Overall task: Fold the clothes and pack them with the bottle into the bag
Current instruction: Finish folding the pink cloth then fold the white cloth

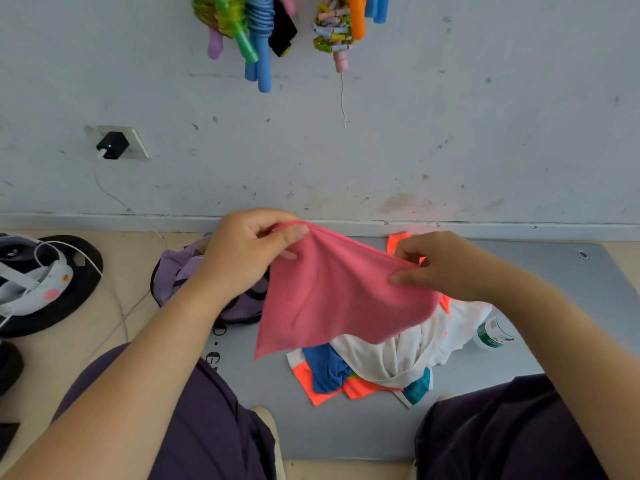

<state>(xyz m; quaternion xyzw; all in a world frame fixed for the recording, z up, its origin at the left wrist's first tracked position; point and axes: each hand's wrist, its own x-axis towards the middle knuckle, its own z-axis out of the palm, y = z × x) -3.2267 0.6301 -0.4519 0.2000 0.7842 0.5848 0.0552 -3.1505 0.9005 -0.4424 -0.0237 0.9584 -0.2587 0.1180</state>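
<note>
A pink cloth (339,299) hangs in the air between both hands. My left hand (249,251) pinches its upper left edge. My right hand (440,265) pinches its upper right edge. Beneath it, a heap of white, blue and orange clothes (388,362) lies on the grey mat (554,299). A clear bottle (491,334) with a green label lies on its side at the heap's right, partly covered by white cloth. A purple bag (180,271) sits at the mat's left edge, behind my left forearm and largely hidden.
My knees in dark trousers frame the mat at left and right. A black round object with a white headset (41,282) and a charger cable (114,199) lie on the floor at left. Coloured jump ropes (256,32) hang on the wall ahead.
</note>
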